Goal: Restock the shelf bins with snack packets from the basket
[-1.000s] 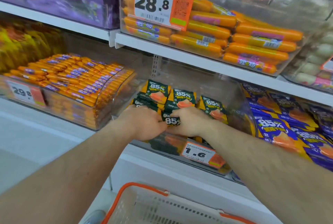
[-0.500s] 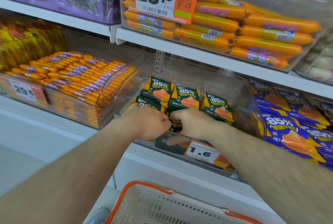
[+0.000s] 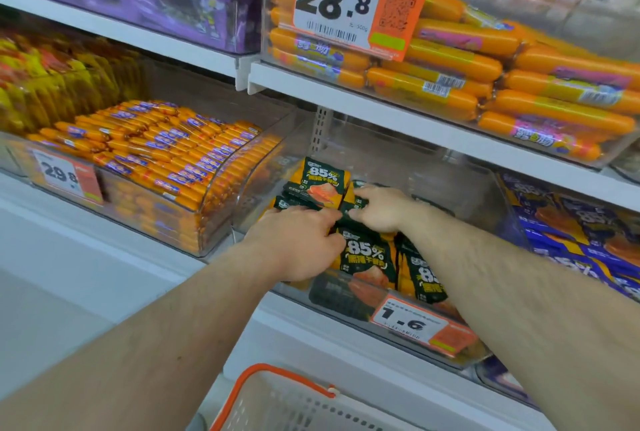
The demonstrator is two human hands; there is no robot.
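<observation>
- The green snack packets (image 3: 367, 257), marked 85%, lie in the clear middle bin (image 3: 485, 195) on the lower shelf; some are stacked at the back, two stand at the front wall.
- The left hand (image 3: 298, 240) has curled fingers on a front packet's top edge, grasping it.
- The right hand (image 3: 379, 209) pinches packets further back.
- The white basket (image 3: 277, 399) with an orange rim is below the shelf.
- A price tag (image 3: 415, 325) reads 1.6.
</observation>
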